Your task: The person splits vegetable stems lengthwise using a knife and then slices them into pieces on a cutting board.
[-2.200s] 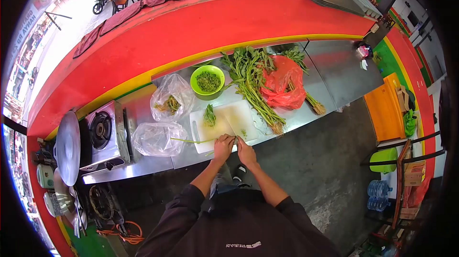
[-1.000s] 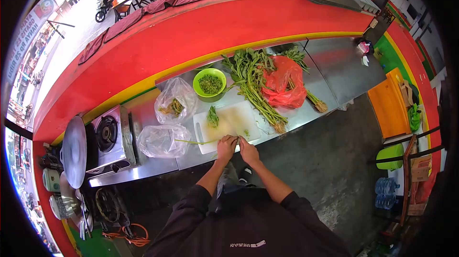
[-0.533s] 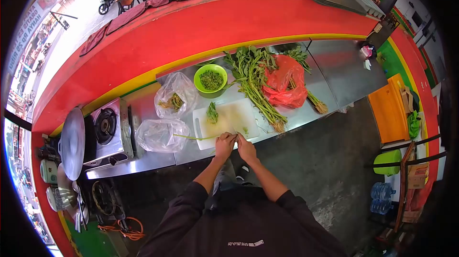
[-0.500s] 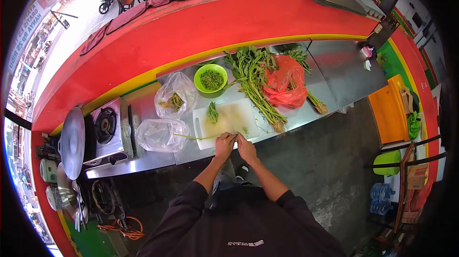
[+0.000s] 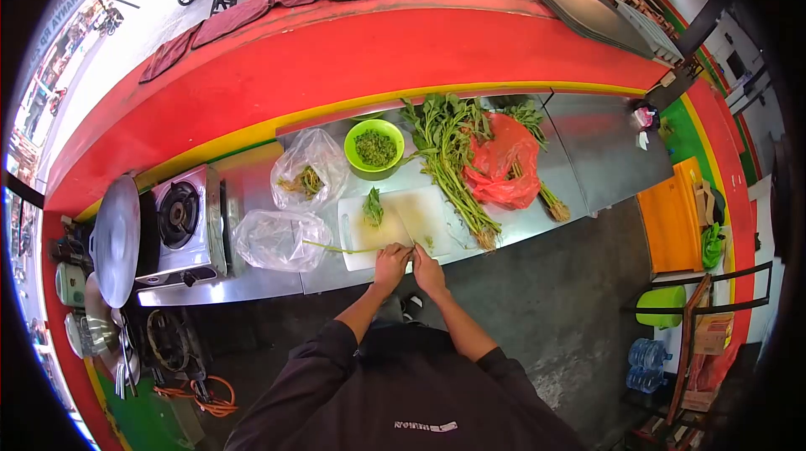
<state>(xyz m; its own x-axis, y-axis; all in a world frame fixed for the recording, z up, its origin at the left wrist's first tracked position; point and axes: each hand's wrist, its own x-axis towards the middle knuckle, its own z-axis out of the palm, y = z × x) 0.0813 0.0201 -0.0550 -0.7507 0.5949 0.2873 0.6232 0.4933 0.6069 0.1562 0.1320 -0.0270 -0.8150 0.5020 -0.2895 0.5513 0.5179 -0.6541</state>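
My left hand [image 5: 390,266] is closed around a long green vegetable stem [image 5: 340,248] that sticks out to the left over the cutting board. Pressed against it, my right hand [image 5: 429,273] is closed on what looks like a knife [image 5: 405,226], its thin blade pointing away from me and hard to make out. Both hands are at the near edge of the white cutting board [image 5: 356,261]. A leafy green piece [image 5: 373,208] lies on the board, and small green bits [image 5: 429,242] lie right of the blade.
Behind the board stands a green bowl [image 5: 351,159] of chopped greens. Clear plastic bags [image 5: 281,239] lie left, near a gas stove [image 5: 179,216]. Right are leafy stalks [image 5: 453,187] with roots and a red plastic bag [image 5: 504,167]. A red wall [image 5: 378,52] runs behind the counter.
The camera view has shifted slightly. My hands stay together at the board's near edge, the left still holding the stem.
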